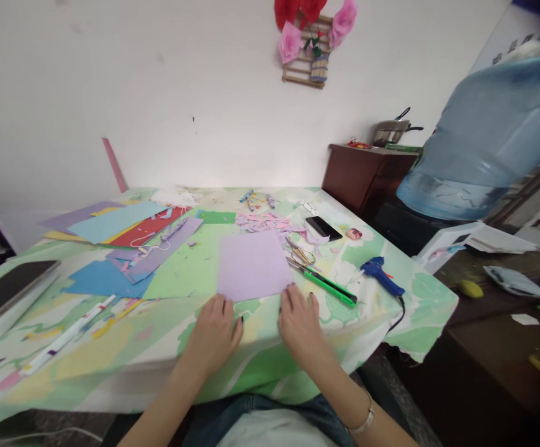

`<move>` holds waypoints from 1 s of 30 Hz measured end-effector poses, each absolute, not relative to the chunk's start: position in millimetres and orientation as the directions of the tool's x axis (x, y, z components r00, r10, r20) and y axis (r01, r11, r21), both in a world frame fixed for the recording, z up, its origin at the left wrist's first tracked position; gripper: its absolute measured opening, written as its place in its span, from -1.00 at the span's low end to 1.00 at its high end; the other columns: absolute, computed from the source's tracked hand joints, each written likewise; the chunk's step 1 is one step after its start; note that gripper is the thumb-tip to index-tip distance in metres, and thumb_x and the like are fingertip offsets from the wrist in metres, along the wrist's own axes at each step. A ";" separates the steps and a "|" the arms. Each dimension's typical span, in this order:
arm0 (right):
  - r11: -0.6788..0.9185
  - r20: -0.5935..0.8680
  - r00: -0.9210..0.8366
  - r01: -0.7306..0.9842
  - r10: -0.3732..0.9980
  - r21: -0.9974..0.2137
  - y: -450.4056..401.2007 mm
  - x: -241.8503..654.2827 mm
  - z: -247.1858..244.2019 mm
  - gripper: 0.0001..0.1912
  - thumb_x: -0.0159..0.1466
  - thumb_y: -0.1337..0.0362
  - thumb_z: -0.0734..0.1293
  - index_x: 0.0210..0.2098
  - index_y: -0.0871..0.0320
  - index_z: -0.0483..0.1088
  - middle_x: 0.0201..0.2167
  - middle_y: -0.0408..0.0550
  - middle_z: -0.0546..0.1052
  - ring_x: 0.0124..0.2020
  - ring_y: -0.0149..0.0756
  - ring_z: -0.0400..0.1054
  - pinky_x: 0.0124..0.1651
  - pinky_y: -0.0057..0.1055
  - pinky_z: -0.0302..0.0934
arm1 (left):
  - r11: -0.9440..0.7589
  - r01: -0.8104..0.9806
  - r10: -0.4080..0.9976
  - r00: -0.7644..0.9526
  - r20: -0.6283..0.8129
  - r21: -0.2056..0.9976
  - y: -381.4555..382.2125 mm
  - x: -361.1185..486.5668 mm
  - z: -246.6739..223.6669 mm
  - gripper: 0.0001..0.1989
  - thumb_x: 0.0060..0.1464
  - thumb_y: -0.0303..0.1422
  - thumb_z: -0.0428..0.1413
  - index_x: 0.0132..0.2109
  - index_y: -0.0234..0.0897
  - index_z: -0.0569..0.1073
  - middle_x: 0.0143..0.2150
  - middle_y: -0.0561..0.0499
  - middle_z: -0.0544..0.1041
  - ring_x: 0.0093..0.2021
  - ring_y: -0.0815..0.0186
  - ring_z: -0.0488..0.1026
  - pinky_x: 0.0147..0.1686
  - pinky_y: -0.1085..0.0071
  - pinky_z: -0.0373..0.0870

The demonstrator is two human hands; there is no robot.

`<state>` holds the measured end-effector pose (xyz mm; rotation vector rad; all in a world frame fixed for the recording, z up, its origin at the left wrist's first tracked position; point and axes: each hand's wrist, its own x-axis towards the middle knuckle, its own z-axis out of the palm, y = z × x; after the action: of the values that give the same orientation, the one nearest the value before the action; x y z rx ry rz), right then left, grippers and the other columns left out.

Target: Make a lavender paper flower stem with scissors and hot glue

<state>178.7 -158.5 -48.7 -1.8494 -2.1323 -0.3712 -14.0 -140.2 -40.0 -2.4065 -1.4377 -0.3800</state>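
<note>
A square sheet of light purple paper (254, 264) lies flat on the cloth-covered table in front of me. My left hand (216, 329) rests at its near left corner, fingertips touching the edge and the thumb apart on the cloth. At the near right corner, the fingertips of my right hand (300, 323) touch the sheet, fingers bent and slightly spread. Light green paper (179, 267) lies directly left of the purple sheet. Just right of it are gold-handled scissors (303, 253) and a green utility knife (330, 287).
Pink and purple paper scraps (265, 221) lie behind the sheet. A blue glue gun (382, 276) and a black phone (323, 228) are on the right. Leftward are stacked coloured papers (116, 222), a white marker (67, 336) and a dark-screened device (12, 292). A water bottle (479, 136) stands beyond the table.
</note>
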 end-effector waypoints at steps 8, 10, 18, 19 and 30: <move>0.439 0.328 -0.409 0.898 0.852 -0.021 -158.1 153.7 -33.3 -0.57 0.35 0.25 0.00 0.17 0.23 0.13 0.17 0.12 0.26 0.22 -0.08 -0.01 0.14 0.14 -0.15 | -0.558 0.821 0.765 0.566 0.306 -0.124 -134.1 -15.6 -26.5 -0.59 0.14 -0.37 -0.09 0.13 -0.07 0.33 0.06 -0.17 0.37 -0.11 0.06 0.29 -0.11 0.12 0.23; 0.460 0.322 -0.433 0.888 0.842 -0.010 -155.7 153.3 -28.8 -0.57 0.35 0.24 0.01 0.15 0.24 0.14 0.14 0.13 0.29 0.19 -0.09 0.03 0.15 0.14 -0.17 | -0.572 0.815 0.763 0.569 0.306 -0.092 -131.2 -20.9 -27.3 -0.59 0.14 -0.35 -0.08 0.14 -0.06 0.33 0.08 -0.16 0.37 -0.12 0.07 0.28 -0.11 0.13 0.22; 0.507 0.294 -0.492 0.861 0.819 0.029 -149.9 171.7 -16.9 -0.68 0.31 0.20 0.12 0.03 0.12 0.23 0.04 0.05 0.36 0.09 -0.12 0.15 0.14 0.13 -0.19 | -0.646 0.761 0.731 0.639 0.239 -0.059 -121.8 -38.8 -22.3 -0.60 0.15 -0.26 -0.07 0.14 0.03 0.31 0.13 -0.06 0.37 -0.09 0.06 0.28 -0.13 0.11 0.21; 0.507 0.292 -0.493 0.862 0.819 0.034 -149.3 174.7 -16.6 -0.69 0.31 0.20 0.13 0.01 0.11 0.24 0.04 0.05 0.37 0.08 -0.12 0.15 0.14 0.12 -0.20 | -0.656 0.753 0.724 0.648 0.236 -0.058 -121.2 -40.8 -22.3 -0.60 0.15 -0.26 -0.08 0.14 0.02 0.31 0.14 -0.04 0.37 -0.08 0.06 0.29 -0.12 0.11 0.22; 0.500 0.280 -0.484 0.866 0.829 0.014 -147.0 202.7 -15.0 -0.79 0.30 0.28 0.15 -0.09 0.13 0.30 -0.02 0.00 0.45 0.07 -0.18 0.22 0.11 0.02 -0.18 | -0.725 0.687 0.674 0.697 0.245 0.038 -120.1 -67.0 -23.8 -0.59 0.16 -0.38 -0.10 0.15 -0.14 0.31 0.17 -0.04 0.36 0.14 0.14 0.26 0.08 0.11 0.16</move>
<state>202.7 -147.0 -15.0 -1.4441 -2.5079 -0.2247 -67.0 -120.1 -23.8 -2.8419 -1.1407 -0.3764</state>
